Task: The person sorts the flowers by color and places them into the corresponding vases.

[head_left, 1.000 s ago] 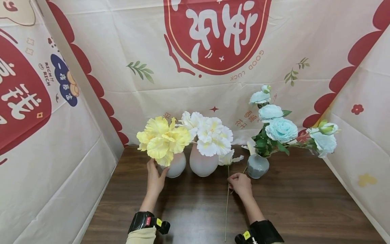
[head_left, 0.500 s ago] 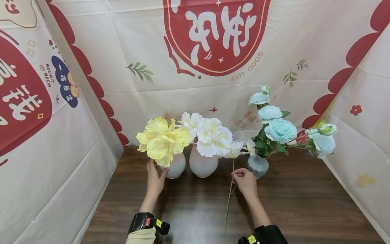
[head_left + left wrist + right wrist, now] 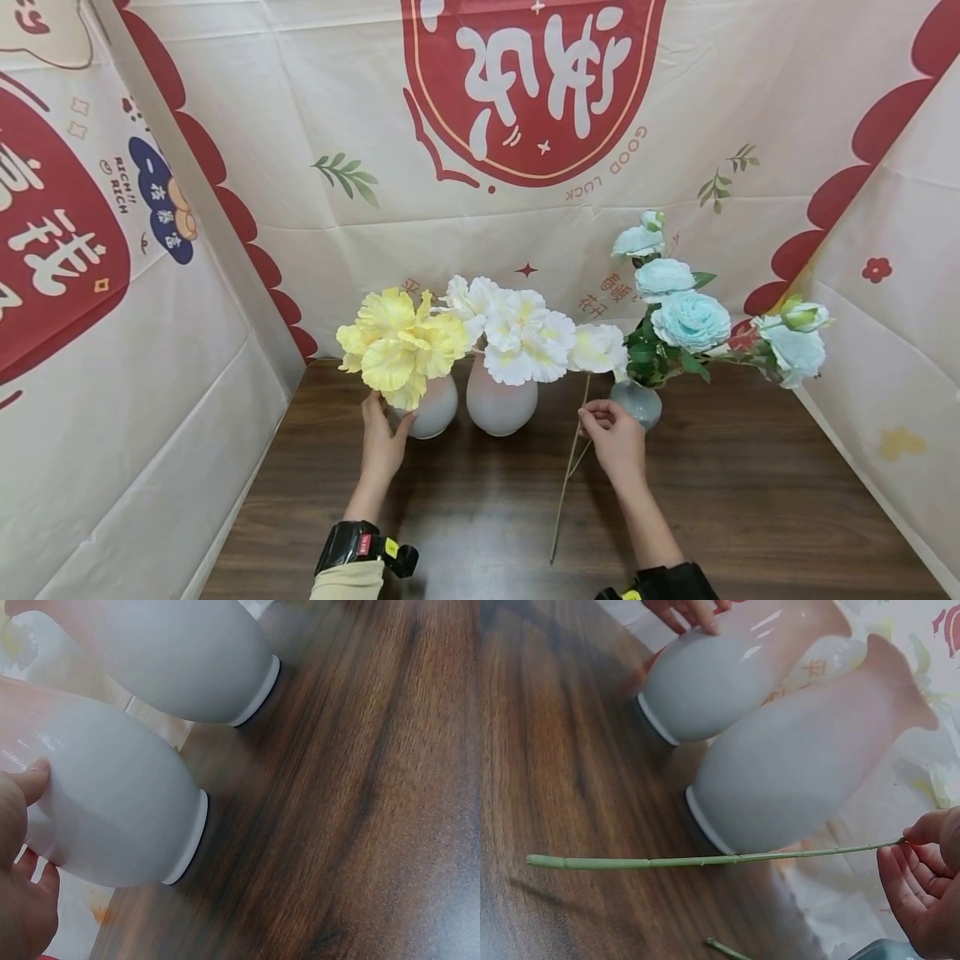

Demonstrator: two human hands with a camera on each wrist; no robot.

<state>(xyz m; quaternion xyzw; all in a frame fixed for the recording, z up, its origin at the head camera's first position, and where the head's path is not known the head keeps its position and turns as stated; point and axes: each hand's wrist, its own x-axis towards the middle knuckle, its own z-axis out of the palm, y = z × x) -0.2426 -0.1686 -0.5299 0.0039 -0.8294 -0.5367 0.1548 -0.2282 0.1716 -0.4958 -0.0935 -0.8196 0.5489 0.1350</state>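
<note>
My left hand (image 3: 382,442) grips the side of the left vase (image 3: 437,410), a pale pink-to-white one holding yellow flowers (image 3: 401,346). In the left wrist view its thumb and fingers wrap round that vase (image 3: 120,795), which stands on the table. My right hand (image 3: 617,442) pinches the upper part of a long green stem (image 3: 667,862), just under a white flower (image 3: 597,347). The stem slants down toward me, its cut end over the table in front of the middle vase (image 3: 501,404). That similar vase holds white flowers (image 3: 527,337).
Just beyond my right hand stands a small grey-blue vase (image 3: 637,404) with light blue flowers (image 3: 692,321) spreading right. A second stem's end (image 3: 727,949) shows near the held one. Printed cloth (image 3: 300,108) hangs behind and at both sides of the dark wooden table (image 3: 750,517).
My right hand has moved right and slightly away from me, lifting the white flower, which now faces forward beside the middle vase's blooms. The left hand has stayed on its vase.
</note>
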